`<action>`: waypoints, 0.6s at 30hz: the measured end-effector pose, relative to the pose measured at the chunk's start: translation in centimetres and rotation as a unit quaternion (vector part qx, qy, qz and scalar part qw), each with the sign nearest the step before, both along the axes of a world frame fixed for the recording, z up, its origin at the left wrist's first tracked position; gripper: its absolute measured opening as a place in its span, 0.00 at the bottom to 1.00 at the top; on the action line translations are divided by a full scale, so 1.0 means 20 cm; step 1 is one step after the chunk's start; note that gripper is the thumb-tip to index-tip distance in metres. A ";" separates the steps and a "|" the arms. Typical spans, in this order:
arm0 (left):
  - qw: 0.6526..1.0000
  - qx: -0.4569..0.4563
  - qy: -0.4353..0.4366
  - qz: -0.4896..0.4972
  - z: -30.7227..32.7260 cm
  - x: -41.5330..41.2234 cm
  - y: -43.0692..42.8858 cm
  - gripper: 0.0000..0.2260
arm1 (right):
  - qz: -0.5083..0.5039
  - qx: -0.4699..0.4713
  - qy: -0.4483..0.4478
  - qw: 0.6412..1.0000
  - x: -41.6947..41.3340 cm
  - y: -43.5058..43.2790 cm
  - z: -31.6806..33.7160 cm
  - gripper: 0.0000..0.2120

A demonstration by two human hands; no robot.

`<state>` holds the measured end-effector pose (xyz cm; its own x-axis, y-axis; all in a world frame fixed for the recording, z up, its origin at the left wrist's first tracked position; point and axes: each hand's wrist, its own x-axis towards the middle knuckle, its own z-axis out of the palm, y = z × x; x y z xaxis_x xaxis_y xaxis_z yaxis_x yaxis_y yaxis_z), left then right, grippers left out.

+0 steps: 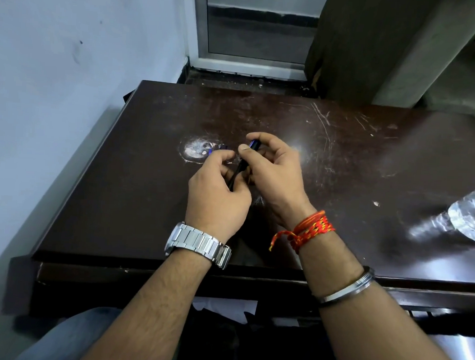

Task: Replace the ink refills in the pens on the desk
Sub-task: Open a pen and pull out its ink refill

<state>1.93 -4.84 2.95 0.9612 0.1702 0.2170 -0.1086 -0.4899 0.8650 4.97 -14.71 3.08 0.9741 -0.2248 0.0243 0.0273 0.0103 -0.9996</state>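
A dark pen (pixel 245 161) with a blue end is held above the middle of the dark brown desk (pixel 119 201). My right hand (pixel 275 176) pinches its upper end between thumb and forefinger. My left hand (pixel 216 195), with a steel watch on the wrist, grips the pen's lower end, which is partly hidden by the fingers. Small blue pen parts (pixel 223 148) lie on the desk just beyond my left fingers, half covered by them; I cannot tell what they are.
A clear plastic bottle (pixel 471 217) lies on its side at the desk's right edge. A white worn patch (pixel 195 150) marks the desk top. A wall stands at the left, a window frame and a curtain behind the desk.
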 end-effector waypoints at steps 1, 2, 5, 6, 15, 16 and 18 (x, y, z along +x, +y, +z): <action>1.000 -0.003 0.001 0.002 0.00 0.00 0.00 0.13 | 0.002 0.006 0.001 1.000 0.00 0.00 0.00 0.07; 1.000 -0.005 0.002 0.003 -0.01 0.00 0.01 0.12 | 0.002 0.007 0.002 1.000 0.00 0.01 0.00 0.07; 1.000 -0.008 0.009 0.007 -0.01 -0.01 0.01 0.11 | 0.005 -0.012 0.007 1.000 0.00 0.01 0.00 0.09; 1.000 -0.014 0.009 0.016 0.00 0.00 0.01 0.10 | 0.014 -0.023 0.011 1.000 0.00 0.01 0.00 0.13; 0.999 -0.011 0.031 0.007 0.01 0.05 0.04 0.17 | -0.102 -0.059 0.030 0.993 0.02 -0.09 0.01 0.08; 0.999 -0.006 0.036 0.019 0.01 0.05 0.05 0.17 | -0.116 -0.107 0.029 0.987 0.03 -0.15 0.02 0.06; 0.998 0.015 0.041 0.047 0.01 0.07 0.07 0.14 | -0.121 -0.209 0.050 0.969 0.03 -0.25 0.04 0.06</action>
